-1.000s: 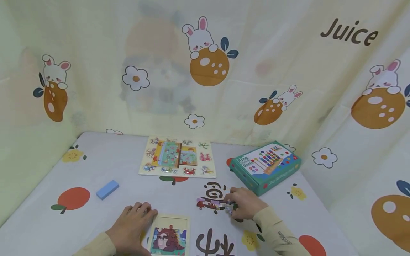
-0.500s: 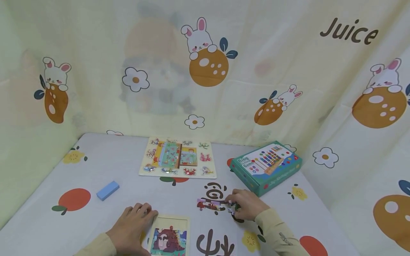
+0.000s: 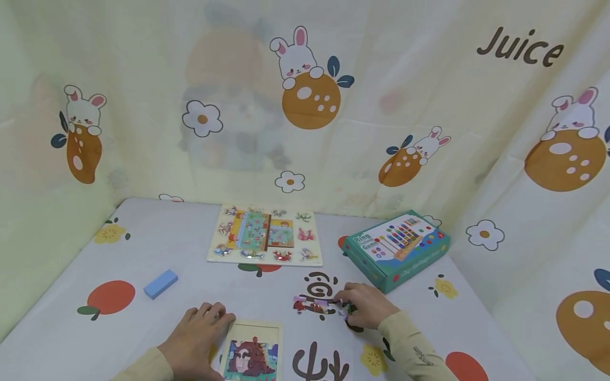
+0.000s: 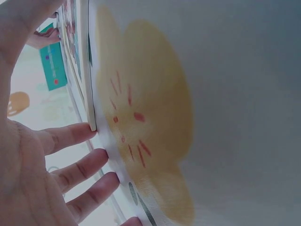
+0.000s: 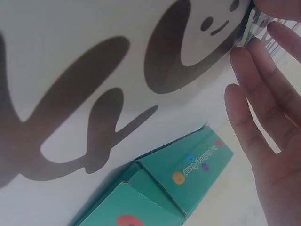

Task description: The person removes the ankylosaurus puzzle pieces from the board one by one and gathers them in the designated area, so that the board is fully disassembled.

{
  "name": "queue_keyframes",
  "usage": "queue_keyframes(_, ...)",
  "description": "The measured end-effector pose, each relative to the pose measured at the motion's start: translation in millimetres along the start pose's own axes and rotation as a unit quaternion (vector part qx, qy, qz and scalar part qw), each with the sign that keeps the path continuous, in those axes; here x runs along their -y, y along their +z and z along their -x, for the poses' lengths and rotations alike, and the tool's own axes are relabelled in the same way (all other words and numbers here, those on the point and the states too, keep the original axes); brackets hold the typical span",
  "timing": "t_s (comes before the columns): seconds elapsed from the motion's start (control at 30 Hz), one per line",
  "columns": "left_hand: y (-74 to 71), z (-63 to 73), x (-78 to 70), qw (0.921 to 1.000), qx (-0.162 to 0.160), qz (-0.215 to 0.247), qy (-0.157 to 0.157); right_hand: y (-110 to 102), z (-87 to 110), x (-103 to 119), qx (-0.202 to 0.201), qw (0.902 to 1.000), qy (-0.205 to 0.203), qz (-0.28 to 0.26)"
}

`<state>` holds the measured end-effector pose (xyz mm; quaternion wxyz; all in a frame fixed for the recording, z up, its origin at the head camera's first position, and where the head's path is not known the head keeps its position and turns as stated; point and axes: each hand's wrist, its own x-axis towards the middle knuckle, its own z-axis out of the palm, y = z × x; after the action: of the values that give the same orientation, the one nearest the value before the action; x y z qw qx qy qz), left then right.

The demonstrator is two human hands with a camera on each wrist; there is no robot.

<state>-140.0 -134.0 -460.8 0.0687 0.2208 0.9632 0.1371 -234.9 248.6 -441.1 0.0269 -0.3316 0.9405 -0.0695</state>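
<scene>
My left hand (image 3: 196, 338) rests along the left edge of a small wooden jigsaw puzzle tray (image 3: 257, 324). Its index fingertip touches the tray's far left corner in the left wrist view, the other fingers spread beside it. Dark red, blue and green pieces fill the tray's near part; a bare strip shows along its far side. Right of the tray, a short row of jigsaw pieces (image 3: 311, 305) lies on the cloth. At the right end of that row, my right hand (image 3: 367, 306) pinches a jigsaw piece (image 5: 249, 29) close over the table, partly hidden by the fingers.
A wooden board with sea-animal pictures (image 3: 305, 254) lies at the back, smaller puzzle panels on it. Behind my right hand stands a green game box (image 3: 397, 248). A blue block (image 3: 160, 283) lies at left. Printed curtains (image 3: 229, 174) enclose the table.
My right hand stays by the row of jigsaw pieces, its fingers and the piece at them shifting only slightly. The left hand and the tray have not moved.
</scene>
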Motion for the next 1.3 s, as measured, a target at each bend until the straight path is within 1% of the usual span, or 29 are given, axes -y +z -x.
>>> queue_keyframes(0.1,0.3,0.4,0.8,1.0000,-0.001,0.004,0.000,-1,-0.7,1,0.000,1.0000,0.001,-0.001)
queue_keyframes(0.17,0.6,0.5,1.5,1.0000,-0.004,0.004,0.002,-2,-1.6,6,-0.007,0.9999,-0.002,-0.007)
queue_keyframes(0.27,0.9,0.6,2.2,1.0000,-0.007,0.001,0.004,-3,-7.1,26,-0.026,0.9989,-0.026,-0.029)
queue_keyframes(0.3,0.6,0.1,1.9,1.0000,-0.005,0.001,0.003,-3,-9.8,37,-0.027,0.9979,-0.039,-0.044)
queue_keyframes(0.37,0.0,2.2,2.7,1.0000,-0.004,0.001,0.001,0,-18.0,68,-0.027,0.9953,-0.071,-0.060)
queue_keyframes(0.47,-1.6,4.5,4.6,0.9999,-0.007,-0.007,0.005,10,-33.3,119,-0.005,0.9880,-0.125,-0.092)
queue_keyframes(0.53,-1.9,4.5,6.2,0.9997,-0.011,-0.015,0.013,16,-43.0,149,0.003,0.9845,-0.148,-0.094)
queue_keyframes(0.6,-1.7,3.2,7.2,0.9994,-0.016,-0.018,0.024,20,-51.8,170,0.013,0.9837,-0.152,-0.096)
queue_keyframes(0.7,-0.4,1.2,7.8,0.9992,-0.018,-0.013,0.033,22,-58.7,192,0.020,0.9894,-0.120,-0.080)
queue_keyframes(0.77,0.5,1.4,8.2,0.9992,-0.019,-0.010,0.034,22,-61.0,200,0.029,0.9923,-0.094,-0.076)
queue_keyframes(0.87,1.4,1.2,8.1,0.9995,-0.014,-0.010,0.027,22,-62.3,207,0.041,0.9939,-0.070,-0.075)
queue_keyframes(1.03,1.1,2.1,7.3,0.9996,-0.010,-0.013,0.025,22,-64.0,210,0.059,0.9956,-0.057,-0.047)
queue_keyframes(1.17,0.7,2.8,5.7,0.9993,-0.018,-0.015,0.030,23,-65.8,210,0.074,0.9957,-0.049,-0.028)
queue_keyframes(1.3,0.9,2.6,4.4,0.9990,-0.026,-0.020,0.031,23,-66.0,210,0.079,0.9958,-0.042,-0.020)
